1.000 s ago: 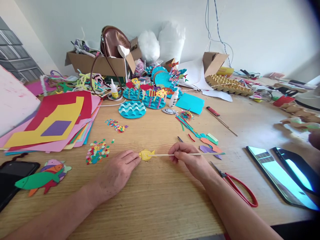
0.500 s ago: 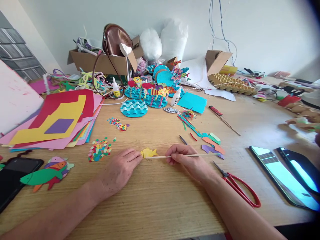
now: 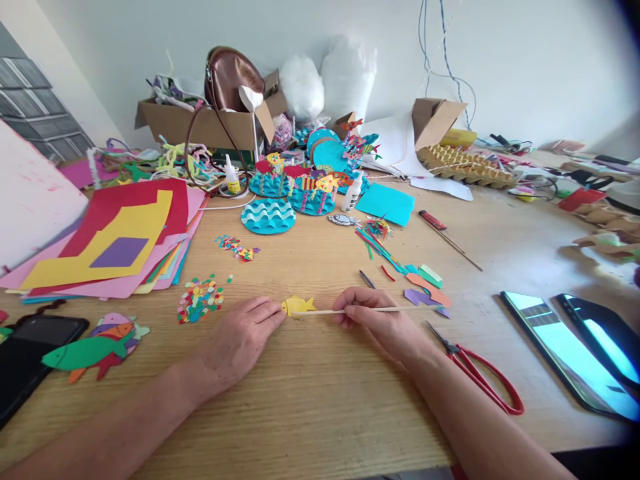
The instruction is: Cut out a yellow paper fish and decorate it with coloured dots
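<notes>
Yellow fish: the paper fish [image 3: 299,306] lies on the surface [image 3: 320,407] between my hands, just off the fingertips of my left hand or touching them; I can't tell which.
Long axis: sideways across my front, head toward my left, tail toward my right.
Nearer hand: my left hand [image 3: 245,337], right beside the head; my right hand [image 3: 377,323] sits beyond the tail, a gap apart.
Left fingers: laid together, palm down; my thumb is hidden, so I can't tell whether they pinch anything.
Right fingers: pinching a thin pale stick [image 3: 320,312], nearly in line with the fish, its tip at the lower edge of the body.
Glue bottles: one with a yellow label [image 3: 232,180], one white with dark lettering [image 3: 352,193]; both too small to read.
Red-handled scissors [image 3: 483,380]: beside my right forearm, no legible mark.
</notes>
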`<action>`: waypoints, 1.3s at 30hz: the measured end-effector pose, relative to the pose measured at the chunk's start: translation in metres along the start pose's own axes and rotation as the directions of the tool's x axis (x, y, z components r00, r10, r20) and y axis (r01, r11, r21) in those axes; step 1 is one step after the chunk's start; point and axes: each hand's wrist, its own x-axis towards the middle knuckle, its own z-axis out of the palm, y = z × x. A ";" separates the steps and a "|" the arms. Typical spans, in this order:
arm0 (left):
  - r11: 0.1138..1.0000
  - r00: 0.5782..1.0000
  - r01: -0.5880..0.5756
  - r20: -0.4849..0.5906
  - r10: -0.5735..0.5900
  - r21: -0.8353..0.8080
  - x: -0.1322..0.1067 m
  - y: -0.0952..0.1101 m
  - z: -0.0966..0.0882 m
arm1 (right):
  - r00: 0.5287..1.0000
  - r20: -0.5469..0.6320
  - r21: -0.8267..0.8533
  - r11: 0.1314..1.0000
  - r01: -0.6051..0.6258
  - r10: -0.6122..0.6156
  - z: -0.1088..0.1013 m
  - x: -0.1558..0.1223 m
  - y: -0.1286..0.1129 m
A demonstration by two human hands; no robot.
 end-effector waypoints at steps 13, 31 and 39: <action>1.000 1.000 -0.010 -0.027 0.011 0.020 0.001 0.000 0.000 | 1.000 0.008 -0.041 0.999 -0.026 0.026 0.003 0.000 -0.003; 1.000 1.000 -0.002 -0.001 0.002 0.012 0.000 0.001 -0.001 | 0.998 -0.056 -0.021 1.000 0.002 -0.004 -0.005 0.001 -0.002; 0.999 1.000 -0.012 -0.019 0.013 0.053 0.001 0.000 0.000 | 0.997 -0.072 -0.015 0.999 0.041 -0.042 -0.008 0.001 -0.001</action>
